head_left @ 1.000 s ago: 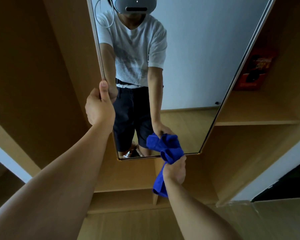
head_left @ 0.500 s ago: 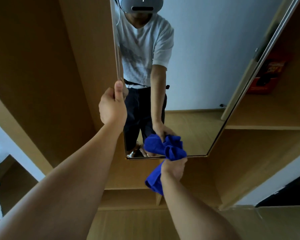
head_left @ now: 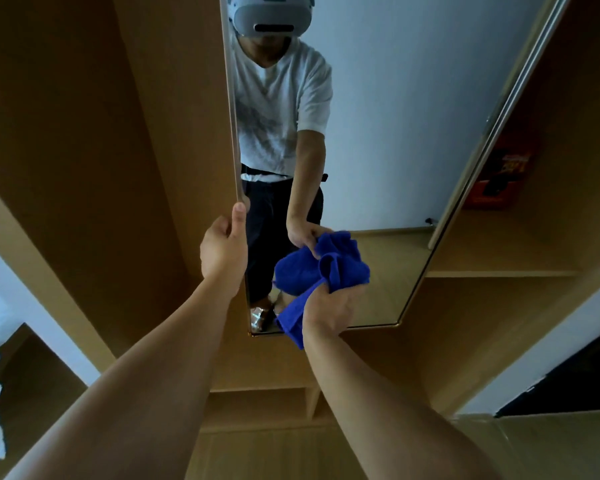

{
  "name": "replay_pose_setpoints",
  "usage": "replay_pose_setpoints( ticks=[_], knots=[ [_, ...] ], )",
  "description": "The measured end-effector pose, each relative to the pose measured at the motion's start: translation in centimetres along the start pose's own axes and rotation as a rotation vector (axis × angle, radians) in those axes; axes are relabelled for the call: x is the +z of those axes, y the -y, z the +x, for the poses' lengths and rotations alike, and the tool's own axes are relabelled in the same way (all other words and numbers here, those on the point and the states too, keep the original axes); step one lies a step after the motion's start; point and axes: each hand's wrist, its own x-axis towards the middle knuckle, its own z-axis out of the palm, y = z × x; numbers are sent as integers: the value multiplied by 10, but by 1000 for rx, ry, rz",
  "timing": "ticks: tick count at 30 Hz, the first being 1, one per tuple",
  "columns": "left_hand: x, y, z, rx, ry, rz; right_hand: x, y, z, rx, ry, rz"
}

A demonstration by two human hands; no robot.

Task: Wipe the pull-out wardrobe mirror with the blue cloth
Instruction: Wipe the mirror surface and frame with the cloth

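Note:
The tall pull-out mirror (head_left: 395, 133) stands in front of me, framed by the wooden wardrobe, and reflects a person in a white shirt. My left hand (head_left: 224, 252) grips the mirror's left edge, thumb pointing up along it. My right hand (head_left: 329, 306) holds the bunched blue cloth (head_left: 340, 268) against the glass near the mirror's lower edge. One end of the cloth hangs down past my wrist. The cloth's reflection shows just behind it.
Wooden wardrobe panels (head_left: 84, 150) rise at the left. A shelf (head_left: 499, 271) at the right carries a red box (head_left: 499, 181). A low wooden ledge (head_left: 264, 410) lies under the mirror. White wall (head_left: 551, 358) and a dark opening (head_left: 575, 382) sit at the lower right.
The mirror has swung rightward in view, its left edge turning toward me with my left hand on it. My right hand has lifted the cloth higher onto the lower glass.

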Motion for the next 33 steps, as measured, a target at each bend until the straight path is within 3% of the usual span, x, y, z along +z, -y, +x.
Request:
replay_pose_setpoints(
  ticks=[6,15,23,33],
  knots=[
    [-10,-19,-2,-118,60,-66,-19,83,15,-294,-94,-103],
    [-13,-116,9,58,-68,-125,-52,179,57,-672,-260,-178],
    [-13,-179,17,171,-234,-177,-82,260,93,-792,-356,-163],
    [-27,-240,26,332,-326,-210,-122,364,126,-950,-407,-122]
  ],
)
